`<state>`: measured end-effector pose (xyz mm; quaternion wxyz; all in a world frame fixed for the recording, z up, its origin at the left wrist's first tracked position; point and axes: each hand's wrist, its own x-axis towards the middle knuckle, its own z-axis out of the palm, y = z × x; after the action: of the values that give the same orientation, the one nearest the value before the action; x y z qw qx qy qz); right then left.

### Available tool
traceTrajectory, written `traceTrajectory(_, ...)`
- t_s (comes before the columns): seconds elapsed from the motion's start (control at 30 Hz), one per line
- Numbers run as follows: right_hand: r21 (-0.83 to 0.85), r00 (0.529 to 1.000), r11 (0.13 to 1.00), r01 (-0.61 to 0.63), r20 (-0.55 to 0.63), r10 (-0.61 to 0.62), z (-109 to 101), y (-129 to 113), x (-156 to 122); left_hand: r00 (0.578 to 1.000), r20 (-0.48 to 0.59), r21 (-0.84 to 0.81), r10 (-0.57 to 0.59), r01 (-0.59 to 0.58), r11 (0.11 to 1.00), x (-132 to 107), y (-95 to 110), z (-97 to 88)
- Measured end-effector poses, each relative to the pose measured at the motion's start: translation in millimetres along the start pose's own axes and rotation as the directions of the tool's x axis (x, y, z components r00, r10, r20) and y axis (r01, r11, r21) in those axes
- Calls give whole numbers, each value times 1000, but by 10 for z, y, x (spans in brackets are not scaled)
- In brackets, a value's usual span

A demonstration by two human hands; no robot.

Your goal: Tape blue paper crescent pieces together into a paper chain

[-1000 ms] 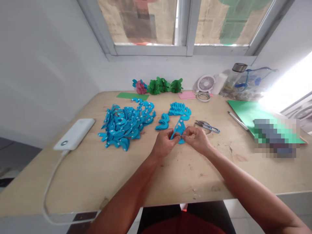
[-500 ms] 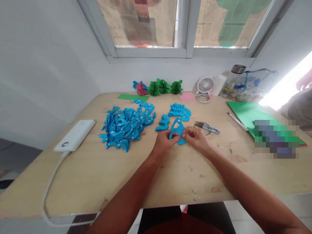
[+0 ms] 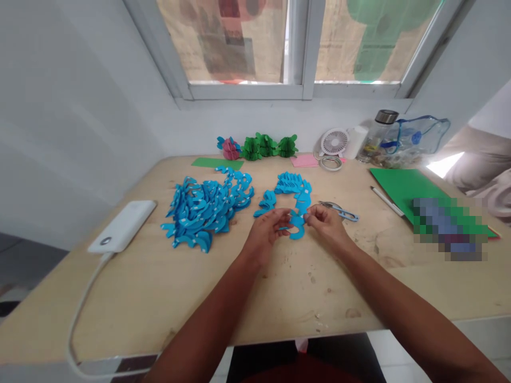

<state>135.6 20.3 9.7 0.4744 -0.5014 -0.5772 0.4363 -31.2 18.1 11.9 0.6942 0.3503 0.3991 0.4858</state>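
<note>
My left hand (image 3: pixel 266 230) and my right hand (image 3: pixel 325 224) meet at the middle of the wooden table (image 3: pixel 167 287). Between them lies a curved blue paper cut-out (image 3: pixel 297 223). My right hand pinches its upper right end; my left fingers are bent and touch its left side. Just behind lie a small row of blue pieces (image 3: pixel 266 203) and a fanned stack of them (image 3: pixel 293 183). A big heap of the same blue pieces (image 3: pixel 203 207) lies to the left.
Scissors (image 3: pixel 340 211) lie right of my hands. A white power bank (image 3: pixel 123 225) with a cable sits at the left. Green paper sheets (image 3: pixel 403 186), a pen (image 3: pixel 385 200), a small fan (image 3: pixel 334 142), tape rolls, a bottle and green and pink paper flowers (image 3: pixel 263 146) line the back.
The blue piece, held upright between both hands a second ago, has come down to the table. My hands have drawn slightly apart. The camera has tilted, and fabric shows at the right edge.
</note>
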Motion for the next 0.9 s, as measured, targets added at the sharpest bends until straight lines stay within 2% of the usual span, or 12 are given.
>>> traceTrajectory(0.17, 78, 996, 995, -65, -52, 69, -39, -69, 16, 996, -68, -165, -57, 45, 985, -35, 45, 7)
traceTrajectory(0.43, 67, 998, 996, -59, 26, 57, -10, -71, -10, 989, -142, -222, -35, 3, 975, -8, 31, -19)
traceTrajectory(0.67, 3, 982, 1000, -14, 191, 13, 52, -4, -53, 998, 0, 20, 65, -65, 998, -38, -46, 82)
traceTrajectory(0.8, -21, 970, 999, -25, 241, 29, 78, -28, -72, 986, -54, 204, 160, -146, 968, -70, -44, 137)
traceTrajectory(0.9, -21, 967, 1000, -9, 253, 14, 79, -71, -75, 977, -94, 265, 192, -161, 951, -61, -37, 125)
